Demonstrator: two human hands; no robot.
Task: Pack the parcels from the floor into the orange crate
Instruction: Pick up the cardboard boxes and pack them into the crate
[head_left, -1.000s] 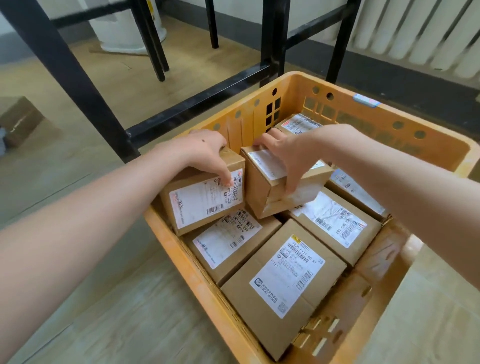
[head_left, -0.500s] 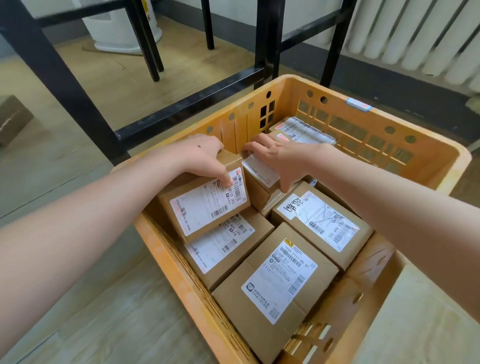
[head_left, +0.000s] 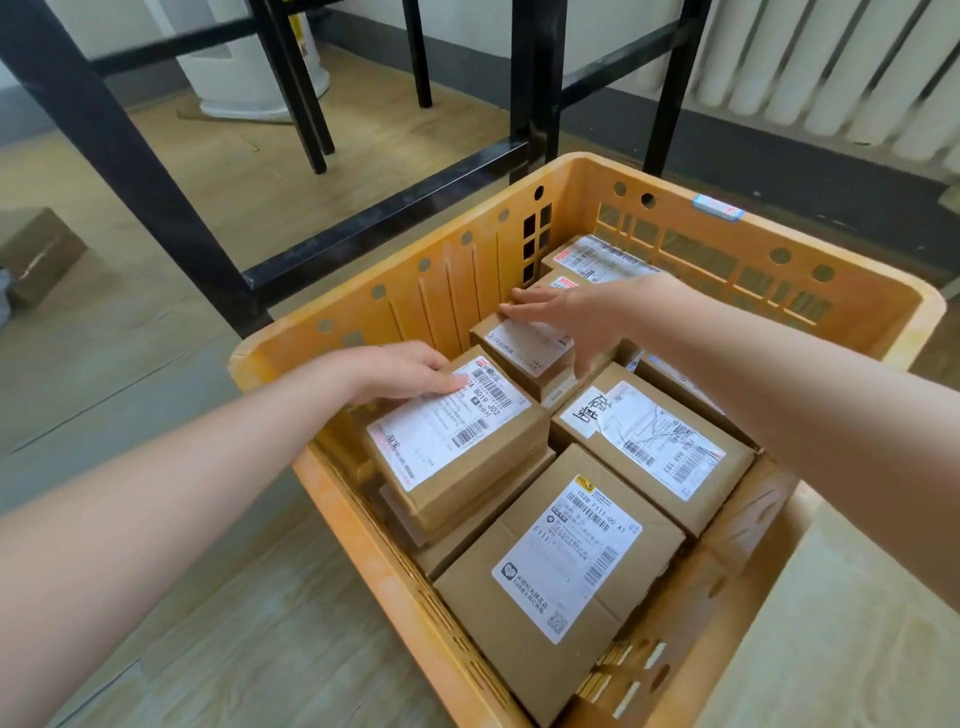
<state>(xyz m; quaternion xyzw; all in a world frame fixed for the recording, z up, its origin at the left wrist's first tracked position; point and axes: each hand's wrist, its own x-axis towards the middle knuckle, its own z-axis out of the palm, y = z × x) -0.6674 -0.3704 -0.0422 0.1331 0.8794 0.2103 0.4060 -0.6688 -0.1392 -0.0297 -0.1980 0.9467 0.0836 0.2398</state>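
The left hand (head_left: 400, 371) lies loosely open, its fingers nearly straight and resting on the far corner of a labelled parcel (head_left: 457, 447) that sits tilted on top of another box by the crate's left wall. The right hand (head_left: 566, 317) is spread wide, fingers straight and apart over the far edge of a small parcel (head_left: 524, 345), thumb pointing down past its near right side (whether the palm actually touches the box cannot be told).

The parcels are plain brown cardboard boxes with square edges, each carrying a white printed label with barcodes. A handwritten-marked parcel (head_left: 649, 436) lies flat just right of the tilted one, a large parcel (head_left: 561, 561) lies nearest the camera, and a taped parcel (head_left: 597, 254) sits in the far corner.

All lie inside the orange crate (head_left: 452, 291), a moulded plastic bin with round holes and slotted walls, standing on the pale wood-look floor (head_left: 208, 623). A loose cardboard box (head_left: 36, 254) lies on the floor well to the left.
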